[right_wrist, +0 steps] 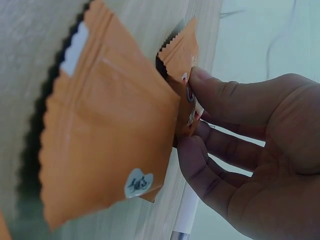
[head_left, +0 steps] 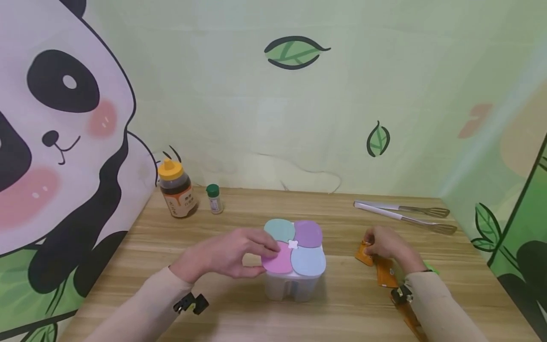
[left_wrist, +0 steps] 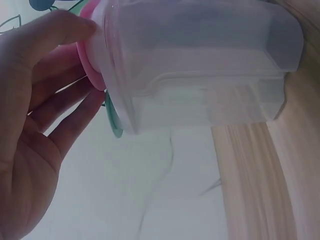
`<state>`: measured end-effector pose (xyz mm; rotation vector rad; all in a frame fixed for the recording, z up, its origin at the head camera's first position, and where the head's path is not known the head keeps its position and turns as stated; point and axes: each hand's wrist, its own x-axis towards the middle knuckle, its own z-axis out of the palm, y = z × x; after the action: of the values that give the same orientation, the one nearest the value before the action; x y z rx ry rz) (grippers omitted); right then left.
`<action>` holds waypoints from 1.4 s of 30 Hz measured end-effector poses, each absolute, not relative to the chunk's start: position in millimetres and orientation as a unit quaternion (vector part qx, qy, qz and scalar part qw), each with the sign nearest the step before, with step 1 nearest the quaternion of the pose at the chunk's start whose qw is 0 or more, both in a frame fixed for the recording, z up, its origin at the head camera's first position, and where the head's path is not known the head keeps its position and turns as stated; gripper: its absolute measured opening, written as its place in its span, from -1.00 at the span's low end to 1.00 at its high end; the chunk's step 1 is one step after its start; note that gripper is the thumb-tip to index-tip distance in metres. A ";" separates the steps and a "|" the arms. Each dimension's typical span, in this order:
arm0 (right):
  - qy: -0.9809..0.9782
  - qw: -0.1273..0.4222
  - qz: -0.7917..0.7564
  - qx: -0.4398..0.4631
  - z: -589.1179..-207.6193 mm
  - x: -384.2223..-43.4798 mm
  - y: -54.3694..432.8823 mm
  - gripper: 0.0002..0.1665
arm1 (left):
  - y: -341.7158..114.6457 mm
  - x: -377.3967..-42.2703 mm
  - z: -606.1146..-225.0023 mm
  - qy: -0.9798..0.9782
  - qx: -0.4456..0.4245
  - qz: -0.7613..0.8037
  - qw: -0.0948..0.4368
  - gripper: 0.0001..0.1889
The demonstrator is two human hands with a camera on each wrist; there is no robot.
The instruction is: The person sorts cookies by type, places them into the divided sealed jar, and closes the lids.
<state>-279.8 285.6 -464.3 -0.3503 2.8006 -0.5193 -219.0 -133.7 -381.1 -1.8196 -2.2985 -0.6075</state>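
Note:
A clear plastic container (head_left: 295, 288) stands upright on the table, topped by petal-shaped lids in teal, purple, pink and pale blue. My left hand (head_left: 239, 251) pinches the pink lid (head_left: 279, 263), fingers on top and thumb at its edge. In the left wrist view, the lid lies against the container's (left_wrist: 200, 95) white rim. To the right, my right hand (head_left: 386, 247) pinches a small orange packet (right_wrist: 180, 67) with a serrated end between thumb and fingers. Another orange packet (right_wrist: 110, 130) lies close to it, nearer the wrist.
Further orange packaging (head_left: 403, 308) lies partly hidden under the right forearm, with something green (head_left: 431, 268) beside the wrist. Two white-handled whisks (head_left: 401, 216) rest at the back right. At the back left stand a yellow-capped bottle (head_left: 177, 194) and a green-capped shaker (head_left: 214, 199).

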 end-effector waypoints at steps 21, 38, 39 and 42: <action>0.965 0.135 -0.181 -0.131 -463.1 -279.4 282.0 -0.76 | -128.9 -222.3 -371.6 -0.771 -0.615 -0.145 0.074 -0.70; 0.964 0.143 -0.184 -0.126 -462.5 -281.6 283.7 -0.78 | -120.3 -205.4 -377.8 -0.788 -0.591 -0.084 0.148 -0.84; 0.964 0.145 -0.188 -0.124 -462.9 -281.5 283.8 -0.78 | -120.1 -204.7 -378.5 -0.790 -0.589 -0.080 0.150 -0.84; 0.963 0.147 -0.187 -0.124 -464.0 -281.2 282.5 -0.78 | -120.9 -202.3 -378.6 -0.798 -0.581 -0.077 0.140 -0.85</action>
<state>-281.2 282.5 -464.0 -0.3567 2.7713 -0.5390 -202.3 -120.9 -378.6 -1.6779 -2.3070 -0.2236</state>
